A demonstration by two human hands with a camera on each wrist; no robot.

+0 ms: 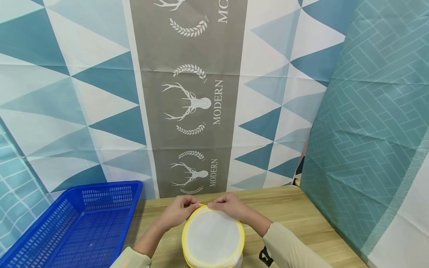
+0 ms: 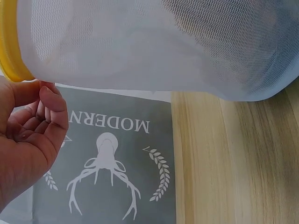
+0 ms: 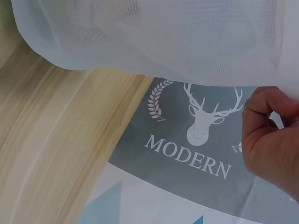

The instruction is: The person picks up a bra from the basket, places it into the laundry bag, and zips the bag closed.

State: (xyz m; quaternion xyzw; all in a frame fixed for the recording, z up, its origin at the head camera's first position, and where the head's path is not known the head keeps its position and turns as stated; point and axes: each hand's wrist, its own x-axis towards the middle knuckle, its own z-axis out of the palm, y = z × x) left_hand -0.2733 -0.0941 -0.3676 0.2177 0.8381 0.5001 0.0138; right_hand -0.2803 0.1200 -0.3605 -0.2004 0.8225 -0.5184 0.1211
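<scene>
1. While its far edge is held, the round white mesh bag (image 1: 214, 236) with a yellow rim (image 1: 183, 238) is nearest, over the wooden table (image 1: 285, 208).
2. Thumb and finger of the left hand (image 1: 179, 211) pinch the rim — the right hand (image 1: 234, 208) pinches it too, just beside.
3. To the left is a blue plastic basket (image 1: 94, 230).
4. Behind hangs a cloth (image 1: 187, 52) — deer heads, leaves and "MODERN" on it.

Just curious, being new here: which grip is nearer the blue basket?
Left: the left grip pinches the yellow-rimmed mesh bag, right of the blue basket; the right grip pinches it too, farther right.
</scene>
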